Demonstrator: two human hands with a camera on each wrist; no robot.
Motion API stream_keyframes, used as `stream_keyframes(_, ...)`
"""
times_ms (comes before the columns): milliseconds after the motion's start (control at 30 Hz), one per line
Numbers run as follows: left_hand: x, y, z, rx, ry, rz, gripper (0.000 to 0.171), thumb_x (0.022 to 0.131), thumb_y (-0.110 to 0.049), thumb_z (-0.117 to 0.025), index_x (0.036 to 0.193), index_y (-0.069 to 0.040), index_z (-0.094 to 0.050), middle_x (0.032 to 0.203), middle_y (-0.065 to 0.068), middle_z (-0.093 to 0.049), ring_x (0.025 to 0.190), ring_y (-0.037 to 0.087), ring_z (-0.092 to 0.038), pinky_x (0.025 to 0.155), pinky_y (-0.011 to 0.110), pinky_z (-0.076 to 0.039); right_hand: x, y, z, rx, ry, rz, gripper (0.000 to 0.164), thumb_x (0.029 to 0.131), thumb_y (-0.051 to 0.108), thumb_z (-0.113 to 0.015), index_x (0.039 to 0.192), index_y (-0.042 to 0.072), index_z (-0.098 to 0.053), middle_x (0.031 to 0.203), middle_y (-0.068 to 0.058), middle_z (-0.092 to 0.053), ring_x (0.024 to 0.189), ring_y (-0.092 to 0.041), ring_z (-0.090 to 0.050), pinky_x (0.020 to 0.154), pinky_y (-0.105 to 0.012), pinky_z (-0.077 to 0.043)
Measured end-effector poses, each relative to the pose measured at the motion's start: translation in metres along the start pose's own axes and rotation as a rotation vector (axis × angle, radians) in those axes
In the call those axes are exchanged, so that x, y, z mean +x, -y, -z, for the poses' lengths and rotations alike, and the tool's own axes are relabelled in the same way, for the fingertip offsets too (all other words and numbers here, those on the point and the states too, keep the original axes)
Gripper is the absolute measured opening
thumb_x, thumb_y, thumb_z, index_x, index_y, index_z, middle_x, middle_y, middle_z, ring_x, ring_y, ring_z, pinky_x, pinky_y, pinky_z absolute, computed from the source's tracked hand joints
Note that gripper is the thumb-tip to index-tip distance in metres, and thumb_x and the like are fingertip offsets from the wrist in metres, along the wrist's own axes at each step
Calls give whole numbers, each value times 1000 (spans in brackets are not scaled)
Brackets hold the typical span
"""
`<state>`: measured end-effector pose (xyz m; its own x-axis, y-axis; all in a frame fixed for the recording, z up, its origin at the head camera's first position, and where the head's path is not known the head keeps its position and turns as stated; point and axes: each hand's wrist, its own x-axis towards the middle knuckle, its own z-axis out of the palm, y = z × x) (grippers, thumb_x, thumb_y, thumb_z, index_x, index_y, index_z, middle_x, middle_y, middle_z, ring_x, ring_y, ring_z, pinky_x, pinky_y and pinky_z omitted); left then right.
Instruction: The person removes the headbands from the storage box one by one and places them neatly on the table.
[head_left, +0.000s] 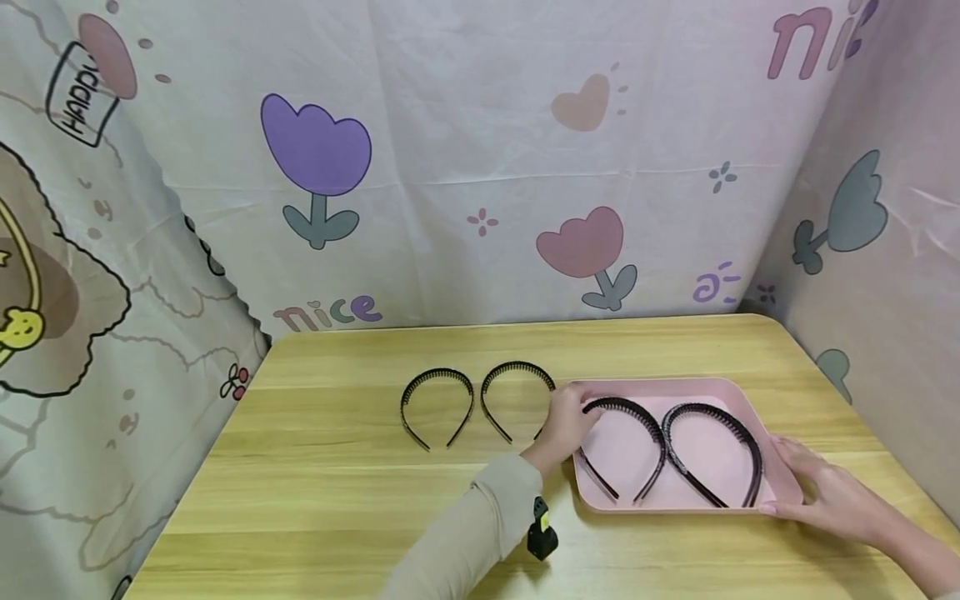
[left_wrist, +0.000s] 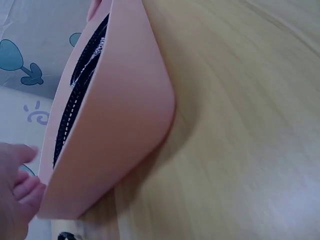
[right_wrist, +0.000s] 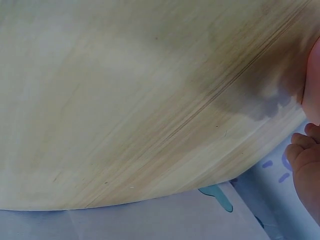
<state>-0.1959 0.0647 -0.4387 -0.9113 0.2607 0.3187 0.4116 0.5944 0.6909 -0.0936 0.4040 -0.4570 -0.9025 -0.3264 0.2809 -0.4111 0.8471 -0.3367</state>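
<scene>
A pink rectangular tray (head_left: 690,387) stands on the right part of the table, with black toothed headbands lying inside. One headband (head_left: 651,425) is at the tray's left, and thicker, possibly stacked headbands (head_left: 752,442) are at its right. My left hand (head_left: 564,423) holds the tray's far left corner, its fingertips close to the left headband. In the left wrist view, the curled fingers (left_wrist: 30,195) meet the tray rim. My right hand (head_left: 836,496) grips the right end, thumb on the near corner; its fingertips are partly hidden behind the tray wall.
Two more black headbands, one on the left (head_left: 438,371) and one closer to the tray (head_left: 517,364), lie on the wooden table (head_left: 315,467). The nearer one is partly covered by my left hand. Printed curtains (head_left: 450,150) hang behind and beside the table.
</scene>
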Motion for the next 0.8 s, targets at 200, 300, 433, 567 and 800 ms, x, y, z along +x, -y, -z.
stream_keyframes(200, 4, -16, -4, 186, 62, 154, 6, 77, -2, -70, 81, 1, -67, 86, 9, -66, 81, 14, -63, 68, 19, -52, -3, 0, -1, 1, 0, -9, 99, 62, 23, -83, 141, -6, -30, 128, -41, -39, 119, 27, 4, 93, 5, 6)
stream_keyframes(300, 5, -20, -6, 264, 71, 204, 4, 79, 4, -62, 79, 1, -64, 86, 10, -66, 77, 14, -63, 60, 18, -51, -3, 1, -1, 1, 5, -15, 99, 62, 23, -82, 141, -6, -30, 129, -41, -39, 119, 27, 4, 93, 5, 6)
stream_keyframes(433, 6, -22, -11, 448, 94, 201, 13, 79, 9, -57, 82, 0, -66, 87, 8, -66, 73, 12, -63, 53, 14, -48, -2, 1, 0, -5, 11, -14, 98, 63, 24, -82, 140, -7, -30, 128, -42, -39, 120, 27, 5, 93, 5, 7)
stream_keyframes(567, 8, -24, -13, 541, 122, 209, 14, 78, 9, -62, 79, -3, -69, 85, 5, -67, 71, 9, -64, 48, 11, -46, -1, 1, 1, -2, 18, -13, 99, 63, 23, -82, 141, -7, -29, 128, -42, -39, 120, 27, 5, 93, 5, 7)
stream_keyframes(800, 10, -25, -13, 580, 135, 183, 14, 81, 5, -64, 75, -6, -70, 82, 3, -67, 70, 8, -64, 47, 12, -45, -1, 1, 1, -8, 26, -24, 100, 64, 24, -82, 143, -5, -27, 128, -42, -40, 119, 27, 5, 93, 5, 7)
